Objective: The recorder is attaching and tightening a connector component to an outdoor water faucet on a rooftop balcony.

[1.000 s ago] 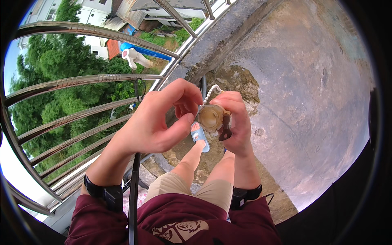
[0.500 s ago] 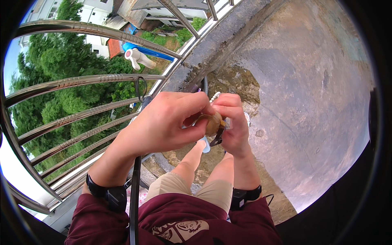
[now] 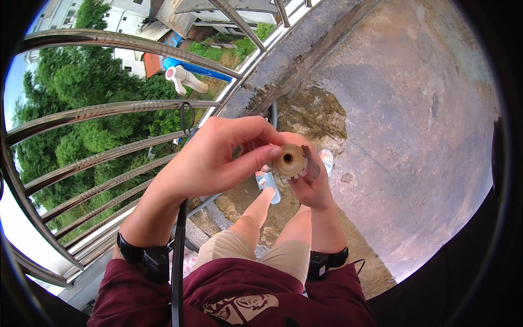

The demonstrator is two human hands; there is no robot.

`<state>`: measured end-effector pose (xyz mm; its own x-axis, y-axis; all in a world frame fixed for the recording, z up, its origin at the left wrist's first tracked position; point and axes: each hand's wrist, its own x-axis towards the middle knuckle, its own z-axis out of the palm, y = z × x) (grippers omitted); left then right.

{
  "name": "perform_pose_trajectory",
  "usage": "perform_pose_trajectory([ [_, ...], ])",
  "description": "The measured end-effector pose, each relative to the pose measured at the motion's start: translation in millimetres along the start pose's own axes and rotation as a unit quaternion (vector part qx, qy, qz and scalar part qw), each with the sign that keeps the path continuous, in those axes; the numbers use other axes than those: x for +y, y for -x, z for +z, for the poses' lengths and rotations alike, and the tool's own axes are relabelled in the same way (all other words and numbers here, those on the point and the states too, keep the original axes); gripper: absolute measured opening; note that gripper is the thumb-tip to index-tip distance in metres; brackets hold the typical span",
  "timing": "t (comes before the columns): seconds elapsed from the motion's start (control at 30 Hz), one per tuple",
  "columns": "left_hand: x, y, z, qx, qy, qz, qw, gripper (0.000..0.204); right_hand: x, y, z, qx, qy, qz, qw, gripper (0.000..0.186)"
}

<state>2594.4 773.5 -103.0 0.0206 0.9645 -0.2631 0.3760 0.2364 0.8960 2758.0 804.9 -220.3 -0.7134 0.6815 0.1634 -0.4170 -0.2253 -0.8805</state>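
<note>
In front of my body, both hands meet at a round, yellowish-beige fitting [image 3: 289, 161] with a ridged rim and a dark hole in its centre. Its open end faces up. My left hand [image 3: 218, 155] pinches its left edge with thumb and forefinger. Behind and to the right of it, my right hand [image 3: 311, 192] is closed around its side, with most of those fingers hidden. A thin brownish piece [image 3: 312, 162] shows at the right hand beside the fitting; its kind I cannot tell.
A metal railing [image 3: 117, 108] curves along the left, with a white tap [image 3: 185, 79] on a blue pipe by it. A grey hose [image 3: 274, 114] runs beside the low concrete ledge [image 3: 283, 71]. Wet patches mark the concrete floor [image 3: 414, 131]. A black strap [image 3: 178, 261] hangs near my left arm.
The fitting has turned so its hole faces up. My left fingers have shifted to its edge, and my right hand has moved behind it. White beads seen earlier are hidden.
</note>
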Motion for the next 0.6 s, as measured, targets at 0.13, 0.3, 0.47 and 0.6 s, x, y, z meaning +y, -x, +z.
perform_pose_trajectory([
  [0.13, 6, 1, -6, -0.043, -0.057, 0.055, 0.996, 0.017, 2, -4, -2, -0.011, 0.066, -0.082, 0.994, 0.032],
  [0.3, -3, -8, 2, 0.021, 0.019, -0.042, 0.999, 0.023, 9, -6, 4, 0.130, -0.317, 0.154, 0.927, 0.035],
  [0.47, -44, -13, -15, -0.007, 0.046, -0.169, 0.985, 0.026, 18, -10, -1, 0.222, -0.440, 0.263, 0.829, 0.032],
  [0.6, -61, -14, -15, -0.044, 0.071, -0.220, 0.972, 0.022, 29, -6, -7, 0.240, -0.490, 0.278, 0.790, 0.032],
])
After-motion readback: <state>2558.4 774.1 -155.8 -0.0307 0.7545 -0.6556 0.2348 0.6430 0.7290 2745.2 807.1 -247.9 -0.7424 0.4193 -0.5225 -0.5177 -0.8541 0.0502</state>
